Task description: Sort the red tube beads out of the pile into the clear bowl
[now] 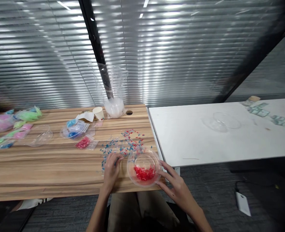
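A clear plastic bowl (130,176) stands tilted at the table's front edge, with a heap of small red tube-like pieces (144,173) inside. My right hand (177,185) grips the bowl's right rim, thumb below and fingers along the side. Beyond the bowl, small blue, red and clear pieces (124,146) lie scattered over the wooden tabletop. My left hand (111,167) rests at the near-left edge of that scatter, its fingers bent together at the surface. Whatever lies between those fingertips is hidden or too small to make out.
On the wooden table (60,170) lie a small bag of red pieces (83,142), a clear bowl with blue bags (72,130), a paper cup (98,113) and a bag of white material (114,107). Colourful bags (4,122) sit far left. A white table (176,141) adjoins at right.
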Demonstrator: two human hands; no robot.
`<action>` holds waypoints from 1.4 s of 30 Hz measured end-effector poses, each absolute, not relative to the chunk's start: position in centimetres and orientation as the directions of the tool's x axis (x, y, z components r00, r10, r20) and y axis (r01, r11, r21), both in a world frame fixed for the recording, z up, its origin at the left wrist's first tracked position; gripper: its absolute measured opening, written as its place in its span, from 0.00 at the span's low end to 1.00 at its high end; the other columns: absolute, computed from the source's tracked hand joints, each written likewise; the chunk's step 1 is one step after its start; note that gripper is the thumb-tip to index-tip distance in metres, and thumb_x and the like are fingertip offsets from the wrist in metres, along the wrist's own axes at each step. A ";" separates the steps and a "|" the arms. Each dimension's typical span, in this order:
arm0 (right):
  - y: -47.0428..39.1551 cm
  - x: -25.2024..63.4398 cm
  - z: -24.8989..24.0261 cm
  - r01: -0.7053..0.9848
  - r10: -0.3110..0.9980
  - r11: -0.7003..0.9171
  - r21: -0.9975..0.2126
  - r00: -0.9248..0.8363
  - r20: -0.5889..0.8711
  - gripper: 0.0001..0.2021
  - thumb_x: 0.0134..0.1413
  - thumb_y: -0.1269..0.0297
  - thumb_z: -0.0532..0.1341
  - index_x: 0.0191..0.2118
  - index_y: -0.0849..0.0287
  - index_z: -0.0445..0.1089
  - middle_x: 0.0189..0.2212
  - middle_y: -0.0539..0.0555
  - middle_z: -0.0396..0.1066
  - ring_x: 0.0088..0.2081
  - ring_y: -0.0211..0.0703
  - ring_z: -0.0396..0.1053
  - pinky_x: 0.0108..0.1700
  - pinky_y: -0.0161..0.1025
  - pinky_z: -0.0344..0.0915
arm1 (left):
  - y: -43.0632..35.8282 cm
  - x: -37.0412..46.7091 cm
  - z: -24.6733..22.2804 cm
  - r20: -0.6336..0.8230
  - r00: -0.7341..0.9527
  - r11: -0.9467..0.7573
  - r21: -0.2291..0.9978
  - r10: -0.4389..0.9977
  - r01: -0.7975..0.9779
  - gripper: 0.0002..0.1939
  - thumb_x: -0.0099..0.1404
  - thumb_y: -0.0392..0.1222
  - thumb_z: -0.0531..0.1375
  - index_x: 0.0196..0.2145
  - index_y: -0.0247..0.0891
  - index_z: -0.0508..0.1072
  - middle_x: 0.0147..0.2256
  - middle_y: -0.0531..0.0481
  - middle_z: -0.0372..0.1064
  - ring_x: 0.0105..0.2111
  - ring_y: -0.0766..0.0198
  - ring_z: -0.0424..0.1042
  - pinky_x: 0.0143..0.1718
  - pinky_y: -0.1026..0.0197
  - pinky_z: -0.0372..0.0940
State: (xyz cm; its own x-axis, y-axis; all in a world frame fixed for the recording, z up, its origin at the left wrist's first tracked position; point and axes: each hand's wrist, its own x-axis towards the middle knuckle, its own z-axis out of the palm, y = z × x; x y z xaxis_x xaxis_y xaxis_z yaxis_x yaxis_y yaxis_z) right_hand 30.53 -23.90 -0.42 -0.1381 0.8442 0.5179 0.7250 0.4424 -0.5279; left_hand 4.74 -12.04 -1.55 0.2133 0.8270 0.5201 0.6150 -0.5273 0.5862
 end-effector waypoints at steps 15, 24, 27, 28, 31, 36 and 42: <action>-24.0 30.6 -0.6 0.732 0.854 0.441 -0.520 -0.163 0.495 0.13 0.60 0.66 0.57 0.50 0.54 0.66 0.58 0.60 0.60 0.57 0.49 0.62 0.54 0.44 0.67 | -13.0 5.6 0.9 0.549 0.298 -0.607 0.552 0.781 0.572 0.09 0.67 0.42 0.55 0.36 0.41 0.75 0.35 0.47 0.74 0.39 0.59 0.71 0.43 0.55 0.65; -24.1 30.5 -0.6 0.734 0.845 0.448 -0.511 -0.161 0.510 0.13 0.60 0.66 0.57 0.51 0.55 0.66 0.58 0.61 0.61 0.57 0.49 0.63 0.54 0.43 0.67 | -8.1 3.4 -1.7 0.317 0.316 -0.428 0.396 0.894 0.813 0.07 0.63 0.38 0.56 0.32 0.38 0.75 0.35 0.45 0.74 0.38 0.55 0.71 0.41 0.55 0.63; -24.2 30.6 -0.5 0.735 0.844 0.450 -0.507 -0.165 0.510 0.13 0.60 0.66 0.56 0.50 0.55 0.66 0.57 0.61 0.61 0.57 0.49 0.62 0.54 0.43 0.67 | -8.2 4.1 -1.9 0.273 0.317 -0.401 0.350 0.908 0.847 0.08 0.63 0.38 0.56 0.32 0.36 0.75 0.35 0.45 0.73 0.38 0.55 0.70 0.42 0.55 0.62; -24.2 30.6 -0.5 0.737 0.844 0.450 -0.504 -0.167 0.509 0.13 0.60 0.66 0.56 0.50 0.55 0.66 0.57 0.61 0.61 0.57 0.49 0.62 0.54 0.43 0.67 | -8.3 4.3 -1.9 0.262 0.316 -0.394 0.338 0.912 0.855 0.08 0.64 0.38 0.56 0.32 0.36 0.75 0.35 0.45 0.73 0.39 0.54 0.70 0.43 0.55 0.62; -24.3 30.7 -0.7 0.744 0.850 0.440 -0.503 -0.165 0.500 0.13 0.60 0.66 0.57 0.51 0.55 0.66 0.58 0.61 0.61 0.57 0.49 0.62 0.54 0.43 0.67 | -8.3 4.5 -1.9 0.245 0.306 -0.375 0.316 0.920 0.872 0.09 0.64 0.38 0.56 0.33 0.37 0.76 0.36 0.44 0.74 0.40 0.54 0.70 0.44 0.54 0.61; -24.1 30.7 -0.6 0.742 0.851 0.439 -0.507 -0.162 0.499 0.13 0.60 0.66 0.56 0.50 0.55 0.67 0.58 0.61 0.60 0.57 0.49 0.62 0.54 0.43 0.67 | -8.0 4.5 -2.0 0.248 0.312 -0.379 0.304 0.917 0.874 0.09 0.63 0.37 0.56 0.34 0.37 0.77 0.36 0.44 0.74 0.40 0.54 0.70 0.43 0.54 0.61; -24.0 30.6 -0.6 0.728 0.848 0.445 -0.521 -0.156 0.506 0.13 0.60 0.66 0.57 0.50 0.55 0.67 0.58 0.61 0.61 0.57 0.49 0.63 0.54 0.43 0.67 | -7.8 4.5 -1.7 0.222 0.313 -0.369 0.295 0.924 0.881 0.08 0.64 0.38 0.57 0.34 0.36 0.77 0.36 0.43 0.74 0.40 0.54 0.70 0.42 0.55 0.61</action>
